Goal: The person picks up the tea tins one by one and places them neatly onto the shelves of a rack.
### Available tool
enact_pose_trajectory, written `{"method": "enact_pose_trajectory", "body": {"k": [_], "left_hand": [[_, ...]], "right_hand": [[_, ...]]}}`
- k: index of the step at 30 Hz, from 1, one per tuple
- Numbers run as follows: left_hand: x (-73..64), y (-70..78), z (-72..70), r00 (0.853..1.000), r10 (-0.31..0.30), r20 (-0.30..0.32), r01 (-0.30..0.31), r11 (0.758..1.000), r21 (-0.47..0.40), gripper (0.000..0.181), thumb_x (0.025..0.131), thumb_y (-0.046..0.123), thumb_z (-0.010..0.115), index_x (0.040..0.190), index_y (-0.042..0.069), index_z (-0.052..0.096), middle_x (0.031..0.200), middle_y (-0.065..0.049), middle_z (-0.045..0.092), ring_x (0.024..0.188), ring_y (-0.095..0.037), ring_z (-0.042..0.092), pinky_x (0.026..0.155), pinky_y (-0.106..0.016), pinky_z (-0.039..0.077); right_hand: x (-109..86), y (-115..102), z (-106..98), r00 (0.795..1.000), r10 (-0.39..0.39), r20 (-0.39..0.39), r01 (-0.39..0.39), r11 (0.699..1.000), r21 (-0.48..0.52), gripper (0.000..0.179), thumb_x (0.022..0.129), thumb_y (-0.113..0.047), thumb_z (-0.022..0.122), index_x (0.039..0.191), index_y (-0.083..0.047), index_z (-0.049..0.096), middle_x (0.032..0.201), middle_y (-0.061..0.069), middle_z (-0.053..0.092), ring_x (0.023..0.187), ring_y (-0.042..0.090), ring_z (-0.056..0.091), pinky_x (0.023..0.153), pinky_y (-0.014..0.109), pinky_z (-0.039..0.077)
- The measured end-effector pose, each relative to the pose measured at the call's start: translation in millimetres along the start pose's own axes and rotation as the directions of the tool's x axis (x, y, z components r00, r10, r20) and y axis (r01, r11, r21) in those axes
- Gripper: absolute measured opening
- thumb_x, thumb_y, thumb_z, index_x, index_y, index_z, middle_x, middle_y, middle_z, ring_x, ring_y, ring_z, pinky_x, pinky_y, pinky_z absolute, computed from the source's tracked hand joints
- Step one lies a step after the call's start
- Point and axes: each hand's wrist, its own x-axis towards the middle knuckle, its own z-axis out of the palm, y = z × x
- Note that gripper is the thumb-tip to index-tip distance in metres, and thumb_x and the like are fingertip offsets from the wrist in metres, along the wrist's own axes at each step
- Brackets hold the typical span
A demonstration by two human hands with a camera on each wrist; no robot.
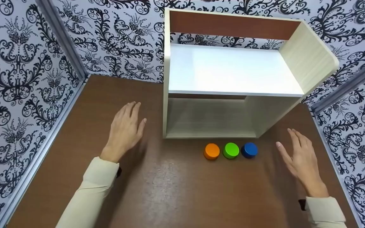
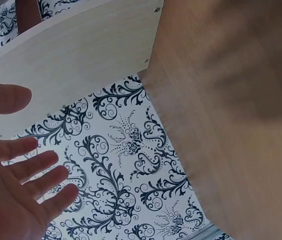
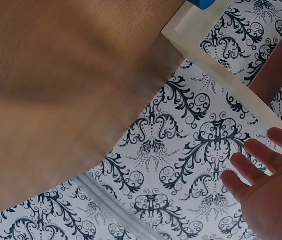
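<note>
- Black-and-white scroll-patterned wall panels (image 1: 17, 95) along the top and both sides of the frame.
- Brown wood-grain tabletop (image 1: 169, 196) across the centre and bottom.
- Pale two-tier shelf unit (image 1: 309, 57) with a white middle shelf (image 1: 233, 69), upper centre to upper right.
- Left hand (image 1: 123, 131), left of centre: fingers extended, thumb apart, holding nothing.
- Right hand (image 1: 303, 161), lower right: fingers likewise extended, thumb apart, holding nothing.
- Orange cylinder (image 1: 212, 151), green cylinder (image 1: 231, 150) and blue cylinder (image 1: 249, 150), in a left-to-right row just below the shelf unit's front edge, right of centre.
</note>
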Motion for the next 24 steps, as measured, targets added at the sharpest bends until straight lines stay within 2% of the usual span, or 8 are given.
{"method": "enact_pose_trajectory", "body": {"k": [8,13,19,24], "left_hand": [[-10.1,2.9,7.8,0.999,-0.038,-0.005,0.038,0.997,-0.061,0.046,0.101,0.022,0.061,0.136,-0.007,0.054,0.133,-0.028,0.056,0.124,-0.046,0.052,0.101,-0.059,0.050],[-14.5,4.6,10.8,0.995,-0.093,0.034,0.097,0.983,-0.156,0.046,0.100,0.021,0.064,0.137,-0.004,0.054,0.132,-0.026,0.057,0.121,-0.044,0.054,0.099,-0.059,0.052],[-15.4,9.8,9.9,0.987,-0.147,0.058,0.158,0.938,-0.310,0.049,0.099,0.022,0.065,0.141,0.000,0.053,0.136,-0.022,0.056,0.126,-0.039,0.052,0.105,-0.056,0.048],[-10.7,16.3,5.6,0.987,-0.158,0.025,0.153,0.885,-0.439,0.050,0.098,0.018,0.067,0.143,0.001,0.051,0.138,-0.018,0.055,0.127,-0.035,0.052,0.107,-0.052,0.046]], "right_hand": [[-5.6,-5,4,1.000,0.012,-0.014,-0.012,1.000,0.027,0.054,0.092,-0.019,0.073,0.137,0.005,0.055,0.132,0.031,0.054,0.121,0.052,0.046,0.098,0.066,0.040],[-10.0,-11,7,0.999,0.051,0.007,-0.051,0.997,0.055,0.050,0.094,-0.019,0.071,0.135,0.004,0.056,0.130,0.031,0.054,0.117,0.050,0.046,0.094,0.067,0.040],[-14.6,-19,11,0.994,0.105,0.042,-0.109,0.989,0.102,0.048,0.096,-0.018,0.070,0.135,0.004,0.055,0.127,0.030,0.054,0.116,0.047,0.046,0.094,0.066,0.041],[-18.5,-26,15,0.989,0.128,0.069,-0.138,0.978,0.158,0.049,0.095,-0.016,0.071,0.136,0.005,0.055,0.123,0.030,0.055,0.114,0.045,0.048,0.095,0.066,0.041]]}}
